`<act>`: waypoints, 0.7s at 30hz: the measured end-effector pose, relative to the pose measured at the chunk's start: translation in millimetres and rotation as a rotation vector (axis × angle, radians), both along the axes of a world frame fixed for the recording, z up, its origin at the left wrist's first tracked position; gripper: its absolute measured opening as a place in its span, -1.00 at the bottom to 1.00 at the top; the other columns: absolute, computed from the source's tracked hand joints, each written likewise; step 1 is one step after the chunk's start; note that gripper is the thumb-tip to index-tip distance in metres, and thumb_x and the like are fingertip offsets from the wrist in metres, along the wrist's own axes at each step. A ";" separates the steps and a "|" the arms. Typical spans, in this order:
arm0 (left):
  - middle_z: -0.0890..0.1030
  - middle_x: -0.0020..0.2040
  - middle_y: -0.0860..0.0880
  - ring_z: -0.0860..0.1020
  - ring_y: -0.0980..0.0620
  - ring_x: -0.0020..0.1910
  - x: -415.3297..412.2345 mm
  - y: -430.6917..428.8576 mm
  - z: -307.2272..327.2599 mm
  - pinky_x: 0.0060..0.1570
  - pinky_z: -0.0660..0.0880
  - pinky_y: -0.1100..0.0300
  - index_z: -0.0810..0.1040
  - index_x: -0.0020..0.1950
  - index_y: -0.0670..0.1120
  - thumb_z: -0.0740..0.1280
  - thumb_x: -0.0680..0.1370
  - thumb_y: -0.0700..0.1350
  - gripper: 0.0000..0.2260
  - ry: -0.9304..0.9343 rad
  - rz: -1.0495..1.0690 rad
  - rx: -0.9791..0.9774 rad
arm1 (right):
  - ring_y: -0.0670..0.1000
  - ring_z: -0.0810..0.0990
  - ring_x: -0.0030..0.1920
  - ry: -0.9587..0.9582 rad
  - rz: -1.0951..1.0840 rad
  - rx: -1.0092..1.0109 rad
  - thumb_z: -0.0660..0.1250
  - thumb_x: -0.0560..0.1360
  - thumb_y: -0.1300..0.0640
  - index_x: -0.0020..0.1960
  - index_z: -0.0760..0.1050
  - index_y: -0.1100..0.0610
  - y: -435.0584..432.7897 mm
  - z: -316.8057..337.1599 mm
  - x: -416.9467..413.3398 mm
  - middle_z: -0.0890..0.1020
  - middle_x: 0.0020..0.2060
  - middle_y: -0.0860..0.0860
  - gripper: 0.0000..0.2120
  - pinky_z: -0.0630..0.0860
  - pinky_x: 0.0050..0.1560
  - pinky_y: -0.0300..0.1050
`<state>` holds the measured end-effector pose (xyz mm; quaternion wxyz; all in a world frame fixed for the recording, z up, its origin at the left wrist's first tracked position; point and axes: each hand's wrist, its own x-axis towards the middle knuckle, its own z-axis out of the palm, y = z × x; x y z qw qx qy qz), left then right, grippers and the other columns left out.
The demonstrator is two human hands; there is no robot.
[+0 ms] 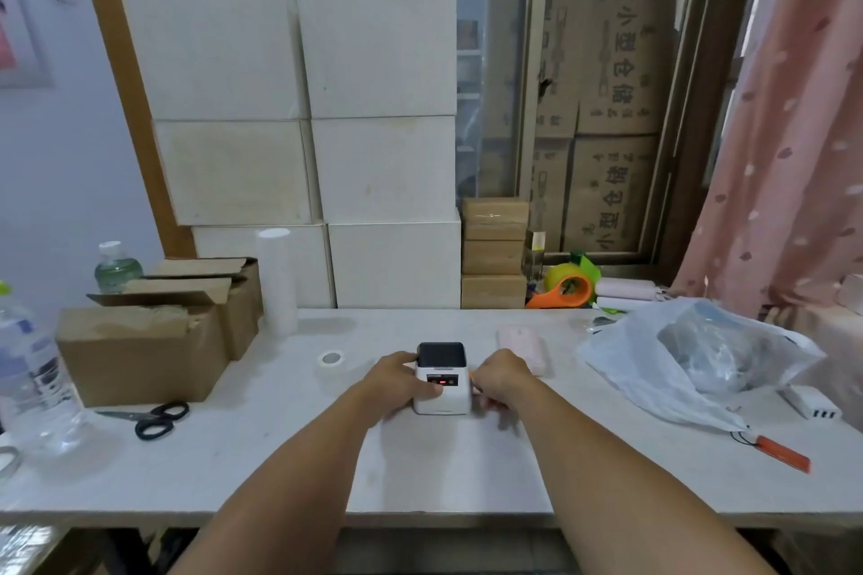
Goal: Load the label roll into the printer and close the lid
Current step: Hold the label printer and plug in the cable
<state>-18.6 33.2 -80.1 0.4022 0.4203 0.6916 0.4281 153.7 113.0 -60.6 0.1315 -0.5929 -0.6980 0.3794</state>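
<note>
A small white label printer (pixel 446 397) with a dark top lid (pixel 441 354) stands at the middle of the table; the lid lies flat and a red light shows on its front panel. My left hand (pixel 401 381) grips the printer's left side, thumb on the front. My right hand (pixel 502 378) is curled against its right side, where a bit of orange shows at the fingers. A white roll (pixel 331 360) lies flat on the table to the left of the printer, apart from both hands.
Scissors (pixel 156 420) and open cardboard boxes (pixel 154 341) sit at the left, with water bottles (pixel 28 369) at the far left. A plastic bag (pixel 700 350), an orange tape dispenser (pixel 567 289) and a white charger (pixel 812 406) are at the right. Stacked white boxes (pixel 299 107) stand behind.
</note>
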 end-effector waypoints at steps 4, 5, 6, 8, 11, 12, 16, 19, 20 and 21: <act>0.74 0.03 -0.08 0.72 -0.07 -0.01 -4.0 3.1 -3.2 -0.06 0.66 0.09 0.54 0.27 -0.15 0.61 0.39 -0.27 -0.51 -0.037 -0.008 0.013 | 0.09 0.46 -0.52 0.007 -0.032 -0.050 0.29 0.50 0.27 -0.17 0.56 0.26 7.8 0.1 2.1 0.60 -0.46 0.15 -0.89 0.47 -0.46 -0.14; 0.75 0.02 -0.08 0.73 -0.08 -0.02 -4.8 2.9 -4.5 -0.01 0.67 0.04 0.58 0.23 -0.17 0.62 0.38 -0.25 -0.54 -0.029 -0.013 0.017 | 0.08 0.45 -0.52 0.009 -0.033 -0.057 0.30 0.50 0.27 -0.17 0.56 0.25 10.5 -1.0 2.2 0.59 -0.46 0.15 -0.90 0.46 -0.45 -0.15; 0.77 0.01 -0.08 0.74 -0.09 -0.01 -5.4 3.0 -6.6 0.06 0.67 0.00 0.63 0.18 -0.18 0.62 0.37 -0.23 -0.59 -0.022 -0.020 0.028 | 0.08 0.44 -0.53 0.013 -0.036 -0.062 0.31 0.50 0.28 -0.16 0.56 0.25 13.5 -2.3 2.6 0.58 -0.46 0.15 -0.91 0.45 -0.44 -0.15; 0.77 0.01 -0.10 0.74 -0.10 -0.01 -6.1 1.9 -11.4 0.17 0.64 -0.07 0.70 0.10 -0.17 0.61 0.37 -0.19 -0.67 -0.013 -0.031 0.043 | 0.06 0.44 -0.58 0.014 -0.046 -0.066 0.33 0.51 0.29 -0.14 0.55 0.25 18.4 -4.2 2.8 0.58 -0.45 0.15 -0.94 0.45 -0.46 -0.16; 0.78 0.00 -0.10 0.74 -0.10 0.01 -4.4 -1.7 -13.9 0.17 0.64 0.00 0.74 0.08 -0.13 0.59 0.42 -0.19 -0.75 -0.034 -0.039 0.062 | -0.01 0.40 -0.71 0.008 -0.055 -0.058 0.36 0.53 0.29 -0.12 0.53 0.23 22.8 -4.6 1.6 0.57 -0.44 0.14 -0.95 0.40 -0.52 -0.25; 0.78 0.00 -0.09 0.74 -0.11 0.04 -3.8 -2.3 -14.6 0.15 0.65 0.03 0.74 0.08 -0.12 0.58 0.42 -0.19 -0.76 -0.043 -0.040 0.072 | -0.01 0.41 -0.69 0.008 -0.056 -0.054 0.36 0.52 0.29 -0.13 0.52 0.22 23.7 -4.4 0.6 0.57 -0.45 0.13 -0.94 0.39 -0.51 -0.25; 0.78 0.01 -0.09 0.73 -0.11 0.06 -2.7 -4.0 -15.7 0.07 0.66 0.13 0.73 0.10 -0.15 0.57 0.44 -0.23 -0.76 -0.083 -0.037 0.111 | 0.07 0.53 -0.45 -0.005 -0.053 -0.034 0.39 0.46 0.30 -0.14 0.57 0.21 24.3 -3.6 -4.1 0.60 -0.44 0.12 -0.98 0.46 -0.38 -0.18; 0.78 -0.02 -0.05 0.74 -0.03 -0.02 -1.2 -5.5 -15.5 -0.02 0.65 0.20 0.74 0.09 -0.12 0.57 0.44 -0.21 -0.76 -0.075 -0.035 0.120 | 0.11 0.58 -0.35 -0.010 -0.051 -0.016 0.39 0.46 0.30 -0.13 0.56 0.21 24.4 -2.3 -6.4 0.63 -0.34 0.13 -0.97 0.50 -0.33 -0.15; 0.78 -0.02 -0.04 0.74 0.00 -0.04 -0.7 -5.8 -16.0 -0.06 0.64 0.24 0.74 0.09 -0.12 0.57 0.44 -0.21 -0.76 -0.080 -0.029 0.122 | 0.09 0.58 -0.37 -0.018 -0.049 -0.006 0.38 0.46 0.30 -0.12 0.56 0.20 24.8 -1.4 -7.2 0.63 -0.34 0.12 -0.97 0.50 -0.35 -0.17; 0.78 -0.02 -0.03 0.74 0.02 -0.06 -1.1 -5.6 -17.4 -0.09 0.63 0.26 0.73 0.10 -0.12 0.57 0.44 -0.22 -0.76 -0.080 -0.027 0.127 | 0.06 0.57 -0.41 -0.028 -0.049 0.002 0.37 0.47 0.30 -0.13 0.56 0.20 24.9 -0.4 -8.1 0.62 -0.37 0.10 -0.97 0.49 -0.39 -0.19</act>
